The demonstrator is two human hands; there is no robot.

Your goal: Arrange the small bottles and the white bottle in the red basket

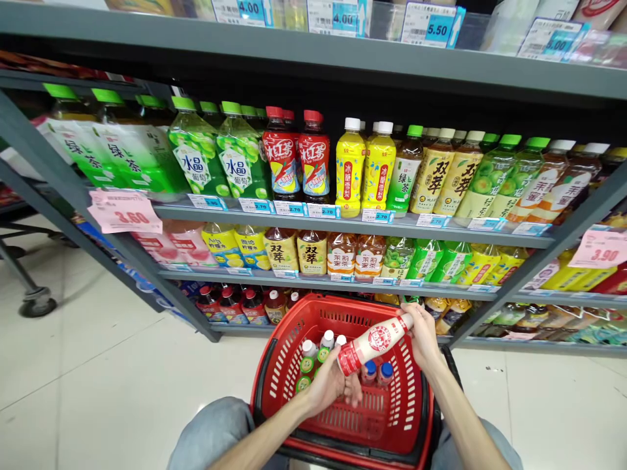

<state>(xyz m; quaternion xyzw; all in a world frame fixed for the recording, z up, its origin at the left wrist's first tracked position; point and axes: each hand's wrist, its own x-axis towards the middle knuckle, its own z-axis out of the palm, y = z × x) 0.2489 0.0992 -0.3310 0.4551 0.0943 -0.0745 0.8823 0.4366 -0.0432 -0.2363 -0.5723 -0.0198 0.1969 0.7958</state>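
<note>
A pale bottle with a red label point(375, 342) lies almost sideways over a red shopping basket point(274, 372). My left hand point(329, 386) is closed around its bottom end. My right hand point(420, 333) grips its cap end, fingers wrapped round it. In the basket stand several small bottles: white-capped ones with green labels point(308, 356) and blue-capped ones point(378, 372). The basket rests in front of my knees point(215, 427).
Grey shelves point(343, 225) ahead hold rows of tea and juice bottles with price tags. Pink sale tags point(125, 211) hang at the left and right. A trolley wheel point(36, 303) stands on the white tiled floor at the left.
</note>
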